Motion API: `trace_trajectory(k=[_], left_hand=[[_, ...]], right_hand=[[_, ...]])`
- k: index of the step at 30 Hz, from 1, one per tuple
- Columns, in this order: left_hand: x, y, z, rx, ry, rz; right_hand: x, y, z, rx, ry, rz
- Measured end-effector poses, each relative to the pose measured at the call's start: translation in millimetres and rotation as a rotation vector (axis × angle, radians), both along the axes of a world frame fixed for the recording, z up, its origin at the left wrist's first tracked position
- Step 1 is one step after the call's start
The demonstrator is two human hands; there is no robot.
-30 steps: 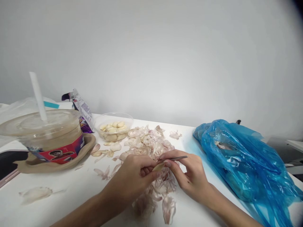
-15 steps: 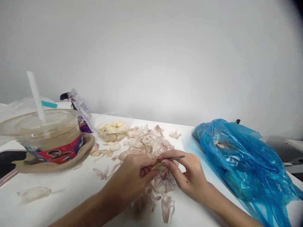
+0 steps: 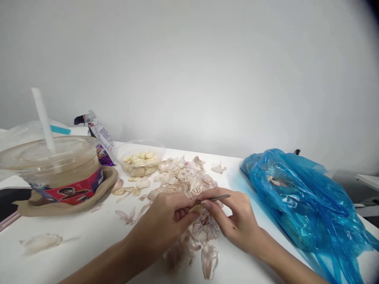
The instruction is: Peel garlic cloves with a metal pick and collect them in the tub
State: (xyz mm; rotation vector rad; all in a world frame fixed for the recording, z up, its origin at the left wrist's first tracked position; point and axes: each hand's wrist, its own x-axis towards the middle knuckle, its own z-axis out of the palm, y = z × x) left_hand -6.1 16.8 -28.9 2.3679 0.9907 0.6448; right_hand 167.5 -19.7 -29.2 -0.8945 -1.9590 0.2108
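Over a heap of papery garlic skins [image 3: 189, 175], my left hand [image 3: 167, 217] pinches a pale garlic clove [image 3: 195, 208], mostly covered by the fingers. My right hand [image 3: 233, 219] is closed on a thin metal blade [image 3: 217, 197], its tip meeting the clove between both hands. Behind them, to the left, a clear round bowl [image 3: 161, 152] holds several peeled cloves [image 3: 140, 162]. Loose cloves and skin pieces lie on the white table [image 3: 97, 248] in front of the bowl.
At the left, a large lidded cup [image 3: 68, 173] with a white straw [image 3: 43, 118] stands in a cardboard holder [image 3: 109, 183]. A purple snack packet [image 3: 102, 140] is behind it. A dark phone-like object [image 3: 12, 203] lies at the left edge. A blue plastic bag [image 3: 302, 205] lies right.
The whole view has shifted very slightly. Both hands keep nearly the same pose, with the clove and blade still held together.
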Motion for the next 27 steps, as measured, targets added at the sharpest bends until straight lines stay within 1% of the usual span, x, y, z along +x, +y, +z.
trace_trajectory(k=[4,21,27], left_hand=[[-0.4,1.3,0.0,-0.023,0.007,-0.005],[-1.3,0.7,0.9,-0.034,-0.022,-0.032],[-1.0,2.5,-0.6,-0.031,-0.014,-0.021]], right_hand=[[0.1,-1.0,-0.7,-0.009,0.005,0.003],[0.7,-2.0,0.9,-0.023,-0.007,0.023],[0.1,-3.4,2.1,-0.030,-0.016,0.029]])
